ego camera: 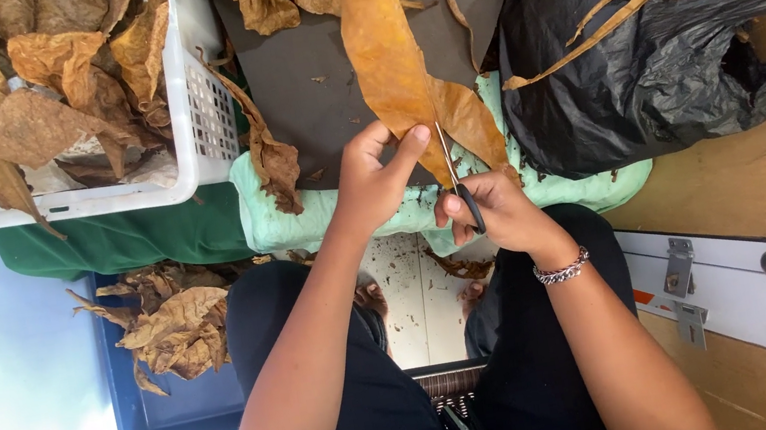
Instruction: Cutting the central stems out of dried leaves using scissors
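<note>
Golden-brown dried leaf (396, 61) lies over the dark mat (303, 85) before you, its lower end pinched in your left hand (376, 181) while your right hand (494, 213) grips scissors (456, 179) cutting along its midrib, so I judge steady, straight snips come next

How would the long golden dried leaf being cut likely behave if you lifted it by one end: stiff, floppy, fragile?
The dried leaf looks thin and curled, so probably light and somewhat floppy. Crumbs on the dark mat suggest it flakes easily. The left hand steadies it while the right hand works the scissors, hinting it shifts readily.
</note>
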